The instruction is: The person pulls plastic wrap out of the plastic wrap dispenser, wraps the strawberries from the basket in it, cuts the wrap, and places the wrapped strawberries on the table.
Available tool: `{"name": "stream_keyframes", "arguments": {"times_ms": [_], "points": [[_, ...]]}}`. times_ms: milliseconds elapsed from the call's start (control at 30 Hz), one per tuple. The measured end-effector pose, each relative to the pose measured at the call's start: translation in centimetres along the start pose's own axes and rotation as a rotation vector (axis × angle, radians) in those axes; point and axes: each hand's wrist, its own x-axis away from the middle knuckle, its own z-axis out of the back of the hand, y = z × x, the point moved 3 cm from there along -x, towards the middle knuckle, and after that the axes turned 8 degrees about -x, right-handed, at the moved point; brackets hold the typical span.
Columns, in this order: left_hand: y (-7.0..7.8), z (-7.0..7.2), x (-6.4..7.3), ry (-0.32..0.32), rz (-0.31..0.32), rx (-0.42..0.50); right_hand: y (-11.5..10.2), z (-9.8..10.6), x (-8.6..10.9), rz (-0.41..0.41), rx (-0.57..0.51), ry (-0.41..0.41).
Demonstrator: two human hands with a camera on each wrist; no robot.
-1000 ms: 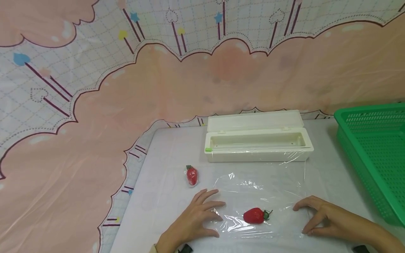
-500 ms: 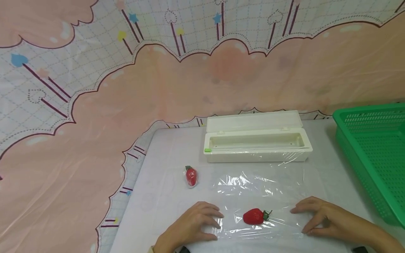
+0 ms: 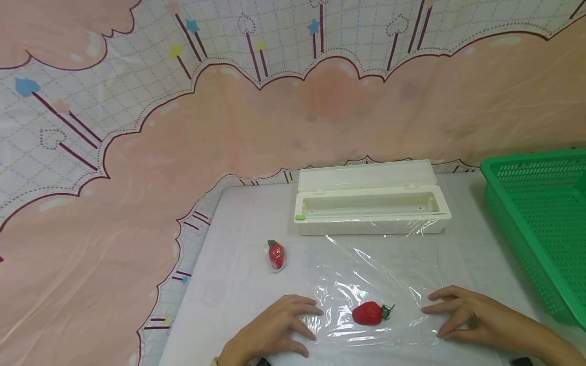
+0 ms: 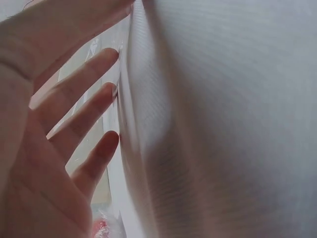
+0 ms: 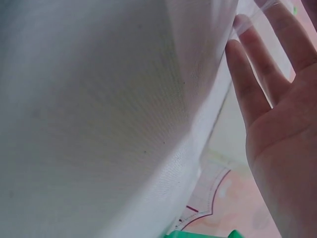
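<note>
A sheet of clear plastic wrap [image 3: 336, 284] lies wrinkled on the white table in the head view. On it rests a red strawberry [image 3: 368, 313] with a green stem, pointing right. My left hand [image 3: 274, 325] touches the sheet's left edge with spread, fairly straight fingers. At the right edge, my right hand [image 3: 480, 317] rests its fingertips on the wrap, fingers apart. Both wrist views show extended fingers [image 4: 84, 111] meeting the surface, and the right hand's fingers [image 5: 252, 74] have film at their tips. Neither hand touches the strawberry.
A long white box [image 3: 371, 227] with its lid raised stands behind the wrap. Another strawberry [image 3: 276, 255], wrapped in clear film, lies beyond my left hand. A green basket [image 3: 526, 249] is at the right edge. Patterned cloth [image 3: 256, 127] covers the back.
My left hand has drawn back toward me along the wrap's left edge. The right hand's fingers have shifted slightly. Creases in the wrap have changed; the strawberry has stayed put.
</note>
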Motion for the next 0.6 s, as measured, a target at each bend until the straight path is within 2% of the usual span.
{"name": "stream_keyframes", "arguments": {"times_ms": [167, 267, 367, 467, 600], "points": [[-0.01, 0.02, 0.11, -0.013, 0.063, 0.085, 0.05, 0.1, 0.12, -0.05, -0.037, -0.02], [-0.02, 0.02, 0.17, 0.002, 0.079, 0.096, 0.15, 0.14, 0.19, -0.097, -0.06, -0.047], [0.03, 0.05, 0.21, 0.025, 0.07, 0.082, 0.21, 0.16, 0.24, -0.11, -0.068, -0.059], [0.06, 0.06, 0.3, 0.042, 0.068, 0.082, 0.24, 0.21, 0.26, -0.098, -0.085, -0.058], [0.02, 0.11, 0.33, 0.05, 0.104, 0.121, 0.2, 0.25, 0.36, -0.026, -0.083, -0.025]]}}
